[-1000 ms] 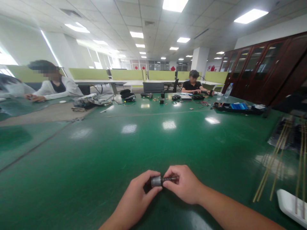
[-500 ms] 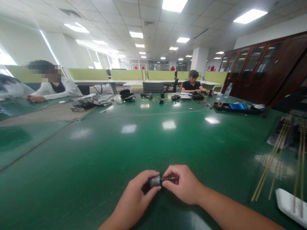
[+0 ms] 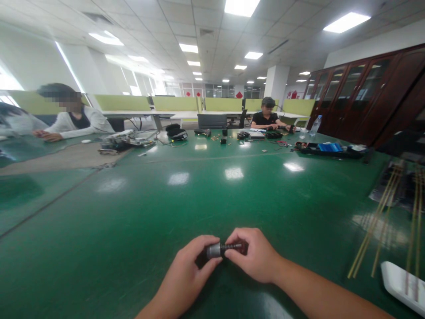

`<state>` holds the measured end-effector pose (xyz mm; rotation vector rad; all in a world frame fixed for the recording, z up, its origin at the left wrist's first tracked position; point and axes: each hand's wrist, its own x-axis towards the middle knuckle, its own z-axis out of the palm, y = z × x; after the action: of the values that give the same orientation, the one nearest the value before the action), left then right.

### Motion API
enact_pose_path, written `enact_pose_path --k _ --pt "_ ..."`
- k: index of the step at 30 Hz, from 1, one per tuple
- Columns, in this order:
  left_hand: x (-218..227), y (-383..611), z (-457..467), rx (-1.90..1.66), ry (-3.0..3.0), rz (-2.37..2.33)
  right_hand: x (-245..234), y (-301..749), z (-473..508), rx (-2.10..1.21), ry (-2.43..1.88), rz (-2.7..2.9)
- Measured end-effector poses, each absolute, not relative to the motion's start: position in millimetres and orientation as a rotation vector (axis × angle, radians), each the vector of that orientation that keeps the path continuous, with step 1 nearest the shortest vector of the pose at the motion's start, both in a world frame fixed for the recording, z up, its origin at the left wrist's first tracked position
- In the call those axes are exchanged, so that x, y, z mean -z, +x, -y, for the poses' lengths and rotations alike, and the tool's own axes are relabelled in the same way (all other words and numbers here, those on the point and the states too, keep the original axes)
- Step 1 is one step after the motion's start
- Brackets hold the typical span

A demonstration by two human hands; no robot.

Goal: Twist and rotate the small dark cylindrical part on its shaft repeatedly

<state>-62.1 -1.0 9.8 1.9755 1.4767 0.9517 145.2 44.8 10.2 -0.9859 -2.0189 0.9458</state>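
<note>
Just above the near part of the green table (image 3: 186,199), both my hands meet on one small metal part. My left hand (image 3: 189,270) pinches its grey cylindrical end (image 3: 214,250) between thumb and fingers. My right hand (image 3: 254,254) is closed round the dark threaded rod (image 3: 232,246) that sticks out of that cylinder to the right. The far end of the rod is hidden in my right fingers.
Several thin brass rods (image 3: 375,226) lie at the right, next to a white tray (image 3: 398,281) at the near right edge. Tools and a black case (image 3: 327,149) sit far across the table. One person (image 3: 268,118) sits opposite and another (image 3: 71,117) at far left.
My hands and the part have stayed almost in place; the fingers have shifted only slightly on the rod and the cylinder.
</note>
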Motion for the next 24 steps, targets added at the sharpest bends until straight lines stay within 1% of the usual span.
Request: enact_pose_path --k 24 --pt "-8.7 -63.5 1.1 -0.994 1.981 -1.481 -12.0 146.7 -45.8 -0.968 -0.982 1.992"
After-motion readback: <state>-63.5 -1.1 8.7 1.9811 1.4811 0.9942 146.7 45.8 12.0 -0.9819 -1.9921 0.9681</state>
